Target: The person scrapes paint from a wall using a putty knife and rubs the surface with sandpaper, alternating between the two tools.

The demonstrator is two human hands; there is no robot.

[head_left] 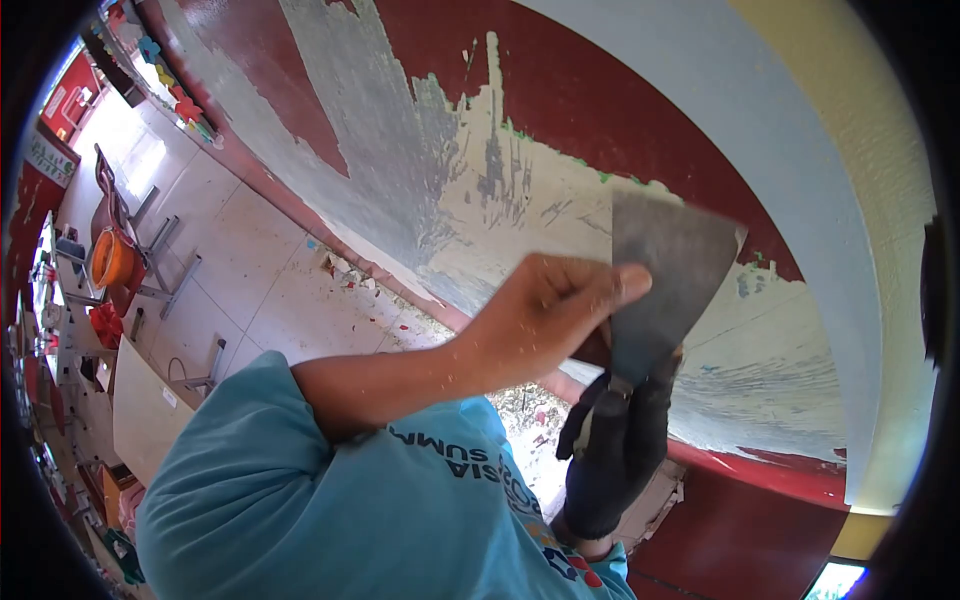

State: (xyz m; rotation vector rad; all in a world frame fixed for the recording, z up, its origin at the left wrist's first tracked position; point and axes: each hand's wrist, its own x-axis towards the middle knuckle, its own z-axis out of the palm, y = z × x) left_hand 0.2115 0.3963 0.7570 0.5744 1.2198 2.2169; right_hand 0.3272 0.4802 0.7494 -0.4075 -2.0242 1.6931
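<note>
My right hand (620, 440), in a black glove, grips a wide scraper at its lower end, where its handle is mostly hidden by the fingers. The scraper's flat grey metal blade (675, 260) points up in front of the wall. My bare left hand (555, 310) has its thumb pressed against the blade's left side, with the other fingers curled and partly hidden. Behind the blade is a wall (510, 170) whose dark red paint is partly stripped, leaving pale and grey patches with ragged edges.
Paint flakes (535, 410) litter the tiled floor (220, 250) along the wall's base. On the left are a chair (112, 235) with an orange bowl (113, 260) and a pale table (150, 410). A yellow and light-grey curved border (850, 200) edges the wall.
</note>
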